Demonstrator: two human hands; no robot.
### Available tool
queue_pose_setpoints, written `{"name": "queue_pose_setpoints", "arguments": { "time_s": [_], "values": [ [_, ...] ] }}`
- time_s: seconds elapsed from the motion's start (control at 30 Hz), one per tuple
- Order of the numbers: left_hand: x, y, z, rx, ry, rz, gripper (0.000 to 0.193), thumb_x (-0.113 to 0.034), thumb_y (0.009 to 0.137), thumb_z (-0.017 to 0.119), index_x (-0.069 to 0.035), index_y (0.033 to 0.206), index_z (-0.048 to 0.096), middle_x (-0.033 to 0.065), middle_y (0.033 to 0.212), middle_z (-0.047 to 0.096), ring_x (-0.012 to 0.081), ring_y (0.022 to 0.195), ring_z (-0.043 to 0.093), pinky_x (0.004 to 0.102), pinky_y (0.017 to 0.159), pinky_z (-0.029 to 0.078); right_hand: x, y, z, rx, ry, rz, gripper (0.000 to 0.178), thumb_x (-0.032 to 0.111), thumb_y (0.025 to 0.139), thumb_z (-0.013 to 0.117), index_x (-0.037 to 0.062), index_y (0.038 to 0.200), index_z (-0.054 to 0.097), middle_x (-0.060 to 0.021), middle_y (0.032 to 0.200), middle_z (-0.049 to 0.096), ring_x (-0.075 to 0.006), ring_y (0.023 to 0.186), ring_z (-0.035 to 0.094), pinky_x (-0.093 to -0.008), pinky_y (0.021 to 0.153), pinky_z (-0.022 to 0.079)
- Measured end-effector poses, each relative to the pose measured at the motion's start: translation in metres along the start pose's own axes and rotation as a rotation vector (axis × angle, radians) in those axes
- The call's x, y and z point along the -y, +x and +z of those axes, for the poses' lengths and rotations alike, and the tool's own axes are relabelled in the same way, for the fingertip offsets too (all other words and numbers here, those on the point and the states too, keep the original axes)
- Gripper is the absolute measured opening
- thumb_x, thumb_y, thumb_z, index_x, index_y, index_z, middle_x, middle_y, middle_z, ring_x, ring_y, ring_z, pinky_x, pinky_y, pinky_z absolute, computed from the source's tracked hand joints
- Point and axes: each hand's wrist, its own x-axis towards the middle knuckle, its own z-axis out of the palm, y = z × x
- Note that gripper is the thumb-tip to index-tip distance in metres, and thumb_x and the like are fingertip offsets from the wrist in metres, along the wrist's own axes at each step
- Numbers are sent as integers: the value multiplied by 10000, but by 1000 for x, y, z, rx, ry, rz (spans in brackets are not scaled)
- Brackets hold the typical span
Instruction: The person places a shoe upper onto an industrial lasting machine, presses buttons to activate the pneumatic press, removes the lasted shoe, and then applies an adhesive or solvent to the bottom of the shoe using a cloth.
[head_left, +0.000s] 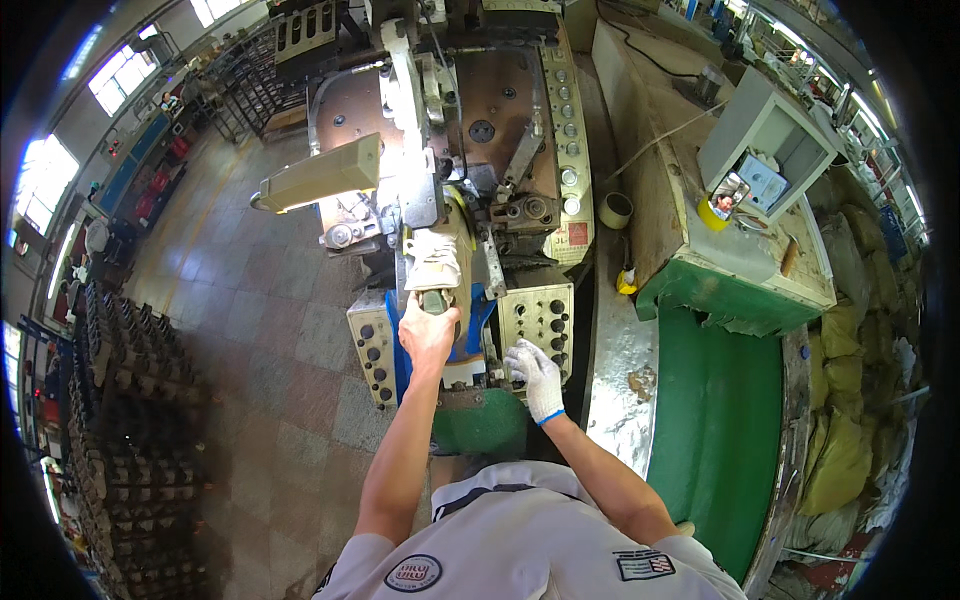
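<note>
Windows (123,83) left of the machine (480,130) blow out white; strip lamps (866,112) glow far to its right. Its central column (412,150) glares, overexposed. The floor (240,260) left of it carries a bluish sheen; racks (145,430) below-left sink into shadow. Fisheye curvature bends outlying edges inside a dark rim.

- Left arm (402,460): bare, extended forward and slightly inward, elbow nearly straight.
- Left hand (428,338): ungloved, back turned upward, fingers curled in a closed grip; wrist roughly in line with forearm.
- Right arm (612,475): bare, angled forward and inward, elbow bent.
- Right hand (537,380): gloved in white with blue edging at wrist, fingers loosely bent, directed forward-left; held nearer torso than left hand.
</note>
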Motion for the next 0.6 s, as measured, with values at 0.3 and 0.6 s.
{"name": "queue_pose_setpoints", "arguments": {
  "time_s": [0.3, 0.6],
  "values": [
    [33, -102, -28, 858, -1722, -608, 671, -367, 889, 621, -35, 1468, 545, 254, 1363, 639, 411, 1234, 648, 537, 984, 581, 99, 7, 23, 431, 739, -48, 926, 723, 1019, 402, 14, 1607, 309, -232, 1591, 427, -354, 1464, 421, -502, 1221, 308],
    [51, -125, -5, 911, -1081, -750, 839, -648, 887, 637, 51, 1350, 618, 280, 1175, 697, 378, 1010, 740, 467, 752, 651, 159, -41, 20, 183, 708, -245, 766, 488, 895, 687, 64, 1501, 487, -200, 1331, 666, -344, 1121, 704, -460, 1004, 582]
  ]
}}
